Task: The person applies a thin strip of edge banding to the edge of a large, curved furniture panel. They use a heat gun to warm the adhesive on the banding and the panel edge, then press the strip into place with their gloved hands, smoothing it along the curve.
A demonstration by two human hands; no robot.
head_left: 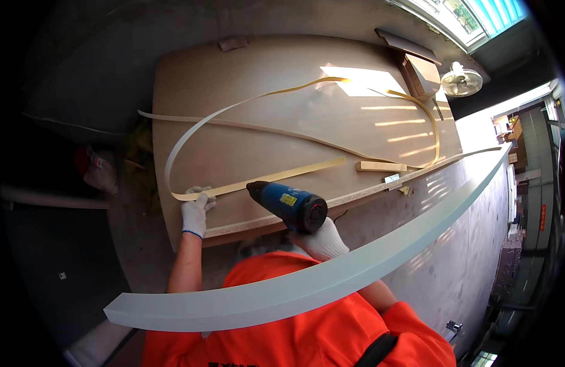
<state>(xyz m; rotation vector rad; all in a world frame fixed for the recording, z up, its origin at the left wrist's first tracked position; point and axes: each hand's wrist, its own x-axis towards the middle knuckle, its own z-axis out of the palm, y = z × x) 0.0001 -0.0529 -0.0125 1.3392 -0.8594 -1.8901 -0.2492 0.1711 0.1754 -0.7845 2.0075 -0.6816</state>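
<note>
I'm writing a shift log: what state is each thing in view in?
Long, thin yellow-and-white strip: unrolled, looped
Blue-and-black cylindrical power tool: gripped by white-gloved right hand; on or off unclear
White-gloved left hand: on strip
Pale rectangular wooden block: lying flat
Brown wooden table: partly sunlit
White round fan: spinning unclear

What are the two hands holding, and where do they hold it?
The left hand holds the yellow strip near its bend. The right hand holds the blue heat gun, seemingly by its handle, which is hidden.
</note>
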